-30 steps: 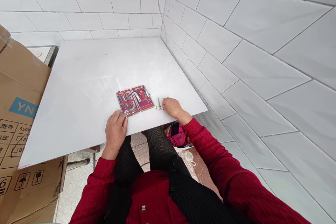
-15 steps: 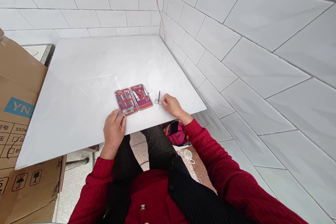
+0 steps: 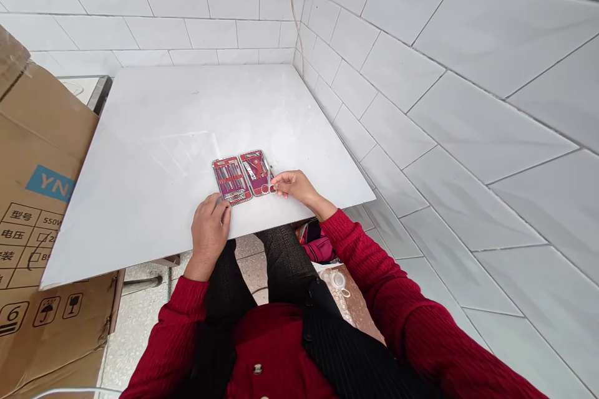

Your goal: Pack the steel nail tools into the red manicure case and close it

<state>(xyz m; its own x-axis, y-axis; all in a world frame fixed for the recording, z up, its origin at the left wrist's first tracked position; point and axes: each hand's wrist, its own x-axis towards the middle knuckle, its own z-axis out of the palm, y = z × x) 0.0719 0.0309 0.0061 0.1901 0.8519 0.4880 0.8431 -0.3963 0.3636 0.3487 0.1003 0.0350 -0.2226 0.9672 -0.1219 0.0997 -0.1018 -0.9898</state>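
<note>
A manicure case (image 3: 248,181) lies open near the front edge of the table, with slim metal tools strapped into its red lining. Nail clippers sit in its right half. My left hand (image 3: 209,224) is at the case's near left corner, thumb and fingers closed on the edge. Between the fingertips of my right hand (image 3: 299,187) is a small pair of scissors (image 3: 266,188), held by the finger loops. Its blades point away from me, over the right edge of the case.
The white table (image 3: 163,112) meets tiled walls at the back and right. A large cardboard box (image 3: 51,137) stands against its left side. Below the front edge on the right are a pink bag (image 3: 321,249) and a white round lid (image 3: 336,279).
My right hand has moved left with the scissors, from the bare tabletop to the right edge of the case. My left hand stays at the case corner. The view has shifted slightly.
</note>
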